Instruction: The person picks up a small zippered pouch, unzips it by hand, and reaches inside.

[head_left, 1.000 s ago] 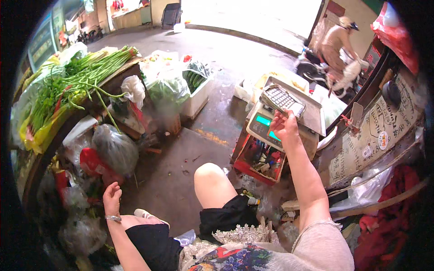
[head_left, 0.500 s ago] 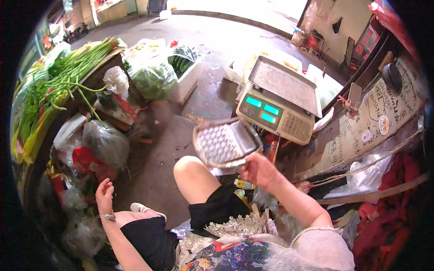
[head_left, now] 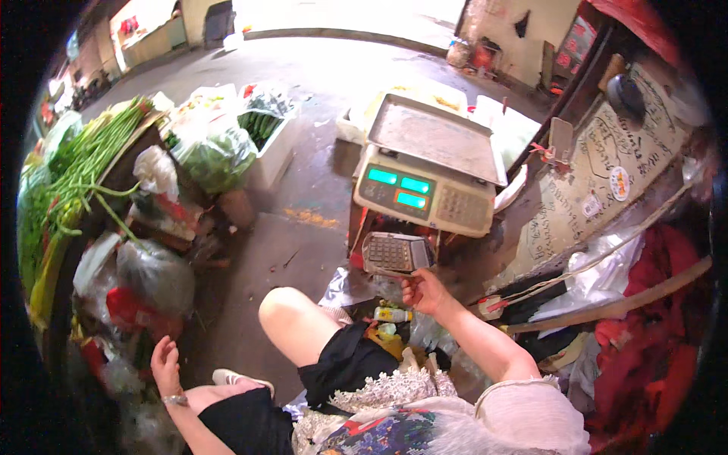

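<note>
My right hand (head_left: 426, 292) is closed, pinching the lower right edge of a worn grey calculator (head_left: 390, 252) with rows of keys and a display strip. The calculator is just below the front of an electronic price scale (head_left: 425, 208) with lit green displays and a metal pan (head_left: 436, 136). On the left, my left hand (head_left: 165, 364) is held above my thigh, its fingers slightly bent and apart, with nothing in it. The nearest thing to it is a heap of plastic bags (head_left: 155, 280).
Long green vegetables (head_left: 91, 159) lie on a stand at the left. Behind it are bagged greens (head_left: 216, 155) and a white foam box (head_left: 277, 148) of cucumbers. A board with handwriting (head_left: 591, 189) leans at the right above a red cloth (head_left: 644, 311). A small yellow can (head_left: 393, 314) lies below.
The calculator, in my right hand, has gone from tilted up in front of the scale to lower and farther away, below the scale. The whole view has shifted a little.
</note>
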Tool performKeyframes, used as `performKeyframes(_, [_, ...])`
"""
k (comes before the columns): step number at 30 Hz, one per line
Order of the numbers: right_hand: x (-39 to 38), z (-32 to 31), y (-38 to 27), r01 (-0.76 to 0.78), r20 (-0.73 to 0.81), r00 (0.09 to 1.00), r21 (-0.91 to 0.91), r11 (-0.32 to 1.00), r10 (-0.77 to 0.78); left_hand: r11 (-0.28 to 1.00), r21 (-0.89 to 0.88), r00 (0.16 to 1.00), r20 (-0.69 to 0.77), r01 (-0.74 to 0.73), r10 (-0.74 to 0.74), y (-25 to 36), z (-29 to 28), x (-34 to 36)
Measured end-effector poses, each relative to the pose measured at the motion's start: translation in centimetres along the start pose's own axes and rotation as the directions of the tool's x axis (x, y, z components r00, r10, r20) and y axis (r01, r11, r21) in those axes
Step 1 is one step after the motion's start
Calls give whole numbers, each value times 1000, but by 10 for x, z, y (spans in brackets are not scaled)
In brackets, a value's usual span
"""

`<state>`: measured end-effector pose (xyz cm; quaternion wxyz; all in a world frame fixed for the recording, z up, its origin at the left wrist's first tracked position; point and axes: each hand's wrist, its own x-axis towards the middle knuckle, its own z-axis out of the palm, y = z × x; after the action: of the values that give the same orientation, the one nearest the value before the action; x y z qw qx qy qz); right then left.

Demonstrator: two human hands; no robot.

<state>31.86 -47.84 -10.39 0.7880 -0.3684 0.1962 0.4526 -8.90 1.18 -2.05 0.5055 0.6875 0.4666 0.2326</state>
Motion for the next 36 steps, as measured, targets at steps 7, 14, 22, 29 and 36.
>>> performKeyframes(7, [19,-31,2,43,-139,989,-23,999,-46,998,56,1000,16,11,-12,4,12,9])
performKeyframes(14, [-18,-15,19,154,-112,973,-326,933,-200,998,66,977,211,13,-27,10,36,29])
performKeyframes(22, [-90,14,19,192,-25,965,-602,775,-259,976,117,872,478,-185,108,-1,77,75])
performKeyframes(29, [-172,14,-11,430,18,830,-658,619,-558,989,124,761,648,-77,-22,35,138,80])
performKeyframes(36, [-266,0,-13,472,-107,713,-657,587,-693,986,154,669,739,-63,-73,24,175,124])
